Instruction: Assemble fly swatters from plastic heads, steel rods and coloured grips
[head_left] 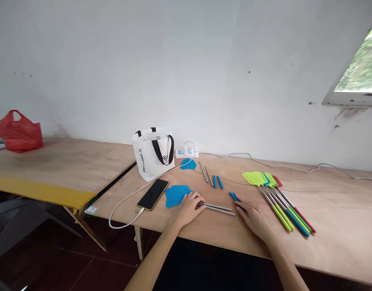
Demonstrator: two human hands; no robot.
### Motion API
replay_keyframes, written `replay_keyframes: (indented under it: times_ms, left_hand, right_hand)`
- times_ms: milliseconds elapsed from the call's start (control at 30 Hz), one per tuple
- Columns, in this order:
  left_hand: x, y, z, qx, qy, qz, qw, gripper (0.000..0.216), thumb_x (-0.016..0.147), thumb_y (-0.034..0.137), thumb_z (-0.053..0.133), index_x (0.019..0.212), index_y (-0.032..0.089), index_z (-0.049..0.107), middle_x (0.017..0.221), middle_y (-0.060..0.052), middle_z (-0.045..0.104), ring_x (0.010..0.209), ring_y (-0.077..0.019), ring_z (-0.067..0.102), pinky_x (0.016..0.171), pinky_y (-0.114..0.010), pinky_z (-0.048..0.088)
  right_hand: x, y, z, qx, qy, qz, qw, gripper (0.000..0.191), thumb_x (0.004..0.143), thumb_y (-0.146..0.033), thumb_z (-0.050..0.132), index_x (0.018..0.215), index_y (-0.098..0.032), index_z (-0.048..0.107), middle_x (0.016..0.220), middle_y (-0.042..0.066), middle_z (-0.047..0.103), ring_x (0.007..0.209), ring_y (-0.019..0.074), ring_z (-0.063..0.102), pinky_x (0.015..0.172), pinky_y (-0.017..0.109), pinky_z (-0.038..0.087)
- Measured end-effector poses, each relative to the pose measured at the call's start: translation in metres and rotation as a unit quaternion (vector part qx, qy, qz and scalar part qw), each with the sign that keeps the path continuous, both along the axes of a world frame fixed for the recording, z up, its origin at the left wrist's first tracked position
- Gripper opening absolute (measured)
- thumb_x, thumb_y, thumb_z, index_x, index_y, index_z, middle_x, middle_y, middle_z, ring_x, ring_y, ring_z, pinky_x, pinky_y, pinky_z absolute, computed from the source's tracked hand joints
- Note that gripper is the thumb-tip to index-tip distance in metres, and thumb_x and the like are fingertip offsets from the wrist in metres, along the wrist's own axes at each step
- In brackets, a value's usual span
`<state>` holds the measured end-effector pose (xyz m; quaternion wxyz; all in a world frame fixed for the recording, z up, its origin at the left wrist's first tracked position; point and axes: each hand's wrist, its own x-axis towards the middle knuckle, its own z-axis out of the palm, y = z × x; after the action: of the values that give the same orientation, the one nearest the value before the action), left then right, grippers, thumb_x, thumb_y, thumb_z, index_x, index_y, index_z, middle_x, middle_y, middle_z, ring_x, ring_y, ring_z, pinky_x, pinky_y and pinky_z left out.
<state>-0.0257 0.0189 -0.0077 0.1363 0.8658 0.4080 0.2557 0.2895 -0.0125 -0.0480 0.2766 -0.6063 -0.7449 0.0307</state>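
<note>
Far left we saw a red bag (20,135), then on our table a phone (152,195) and a white tote (149,161); next, blue swatter heads (174,197) lay beside our left hand (190,207), whose fingers curved over the left ends of two metal rods (222,207). Behind these lay two more rods (203,172) and two loose blue grips (220,182). Our right hand (251,215) covered another pair of blue handles (233,196); with fingertips partly hidden, we could not tell whether either hand pinched. Farther right, assembled swatters (279,201) lay side by side
</note>
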Motion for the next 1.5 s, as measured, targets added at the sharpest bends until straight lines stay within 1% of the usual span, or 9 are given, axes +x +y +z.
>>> replay_keyframes:
  times_ms: [167, 333, 500, 667, 900, 967, 1133, 1300, 1500]
  left_hand:
    - [0.000, 0.000, -0.001, 0.013, 0.005, 0.000, 1.000, 0.015, 0.102, 0.037, 0.057, 0.107, 0.026, 0.066, 0.112, -0.001, 0.065, 0.108, -0.0215, 0.058, 0.095, -0.038, 0.043]
    - [0.000, 0.000, -0.001, 0.011, 0.011, 0.002, 1.000, 0.015, 0.103, 0.035, 0.054, 0.108, 0.026, 0.066, 0.112, -0.001, 0.065, 0.108, -0.0216, 0.058, 0.094, -0.038, 0.043]
    - [0.001, 0.001, -0.002, 0.017, 0.015, 0.010, 1.000, 0.017, 0.104, 0.031, 0.051, 0.112, 0.027, 0.065, 0.113, -0.003, 0.065, 0.108, -0.0224, 0.059, 0.094, -0.039, 0.044]
    - [0.002, 0.000, 0.000, 0.009, 0.019, 0.013, 1.000, 0.015, 0.101, 0.025, 0.053, 0.110, 0.027, 0.065, 0.113, -0.002, 0.065, 0.110, -0.0230, 0.059, 0.094, -0.039, 0.044]
    - [0.002, -0.002, 0.004, 0.008, 0.011, 0.005, 1.000, 0.017, 0.103, 0.027, 0.053, 0.118, 0.028, 0.058, 0.117, -0.001, 0.064, 0.112, -0.0221, 0.059, 0.095, -0.038, 0.043]
    - [0.002, -0.003, 0.006, 0.006, 0.007, -0.007, 1.000, 0.015, 0.103, 0.026, 0.052, 0.116, 0.028, 0.058, 0.116, 0.000, 0.064, 0.112, -0.0213, 0.060, 0.096, -0.037, 0.043]
    - [0.002, -0.005, 0.009, -0.002, 0.010, -0.015, 1.000, 0.009, 0.103, 0.030, 0.054, 0.103, 0.026, 0.062, 0.112, 0.000, 0.064, 0.111, -0.0214, 0.060, 0.095, -0.038, 0.042]
    - [0.003, -0.001, 0.003, 0.005, 0.007, -0.010, 1.000, 0.012, 0.103, 0.031, 0.054, 0.101, 0.025, 0.064, 0.110, -0.001, 0.065, 0.110, -0.0217, 0.059, 0.095, -0.038, 0.042]
    - [0.003, 0.003, -0.005, 0.018, 0.005, -0.004, 1.000, 0.011, 0.103, 0.029, 0.055, 0.102, 0.025, 0.066, 0.111, 0.000, 0.067, 0.111, -0.0217, 0.059, 0.097, -0.038, 0.040]
  right_hand:
    - [-0.001, -0.001, -0.006, 0.027, 0.011, 0.016, 0.999, 0.042, 0.101, -0.036, 0.038, 0.128, -0.025, 0.068, 0.142, 0.006, 0.063, 0.128, 0.0261, 0.060, 0.110, 0.049, 0.046]
    - [-0.005, 0.001, -0.007, 0.031, 0.037, 0.012, 0.999, 0.043, 0.100, -0.035, 0.040, 0.134, -0.026, 0.064, 0.134, 0.007, 0.068, 0.123, 0.0253, 0.063, 0.106, 0.048, 0.048]
    - [-0.008, 0.001, -0.004, 0.034, 0.050, 0.018, 0.998, 0.038, 0.098, -0.038, 0.044, 0.126, -0.027, 0.066, 0.131, 0.006, 0.068, 0.120, 0.0255, 0.063, 0.105, 0.046, 0.048]
    - [-0.009, 0.000, -0.006, 0.036, 0.056, -0.011, 0.998, 0.035, 0.098, -0.041, 0.044, 0.119, -0.026, 0.067, 0.116, 0.008, 0.069, 0.113, 0.0260, 0.064, 0.101, 0.045, 0.050]
    - [-0.009, -0.003, -0.001, 0.026, 0.045, -0.058, 0.997, 0.040, 0.098, -0.038, 0.039, 0.127, -0.028, 0.065, 0.107, 0.006, 0.068, 0.102, 0.0241, 0.065, 0.091, 0.041, 0.051]
    - [-0.008, -0.004, 0.001, 0.026, 0.040, -0.074, 0.996, 0.041, 0.098, -0.036, 0.039, 0.128, -0.028, 0.066, 0.104, 0.006, 0.068, 0.101, 0.0242, 0.065, 0.091, 0.040, 0.051]
    - [-0.004, -0.003, 0.000, 0.033, 0.044, -0.089, 0.995, 0.041, 0.099, -0.034, 0.038, 0.125, -0.029, 0.069, 0.107, 0.007, 0.070, 0.104, 0.0259, 0.064, 0.091, 0.042, 0.050]
    - [-0.003, 0.000, -0.005, 0.043, 0.052, -0.056, 0.996, 0.038, 0.098, -0.032, 0.041, 0.120, -0.031, 0.071, 0.109, 0.007, 0.069, 0.109, 0.0262, 0.061, 0.097, 0.044, 0.048]
    - [-0.001, 0.002, -0.010, 0.046, 0.055, -0.062, 0.996, 0.030, 0.095, -0.035, 0.047, 0.114, -0.029, 0.069, 0.114, 0.006, 0.066, 0.110, 0.0265, 0.061, 0.098, 0.046, 0.049]
